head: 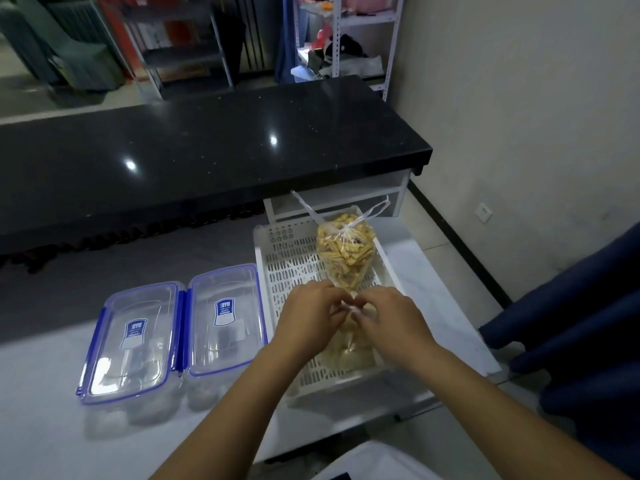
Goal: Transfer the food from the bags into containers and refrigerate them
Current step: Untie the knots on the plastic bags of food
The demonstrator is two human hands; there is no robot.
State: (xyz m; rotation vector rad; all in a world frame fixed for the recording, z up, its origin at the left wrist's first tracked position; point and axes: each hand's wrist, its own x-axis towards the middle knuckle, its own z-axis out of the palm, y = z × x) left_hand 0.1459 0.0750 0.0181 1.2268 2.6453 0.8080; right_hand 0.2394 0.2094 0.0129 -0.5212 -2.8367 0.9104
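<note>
While both reach into the white basket [277, 268], left hand [308, 317] and right hand [388, 317] pinch the near bag's knot [349, 306]. A second tied snack bag [346, 251] lies beyond; 2 lidded containers [180, 334] sit left.

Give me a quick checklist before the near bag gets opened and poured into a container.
1. Both hands, left hand and right hand, on the knot of the near clear plastic bag: ok.
2. Knot undone: cannot tell.
3. Bag resting inside the white perforated plastic basket: ok.
4. Two clear blue-clipped containers beside the basket: ok.
5. Container lids off: not ok.
6. Far tied bag of yellow sticks closed: ok.
</note>
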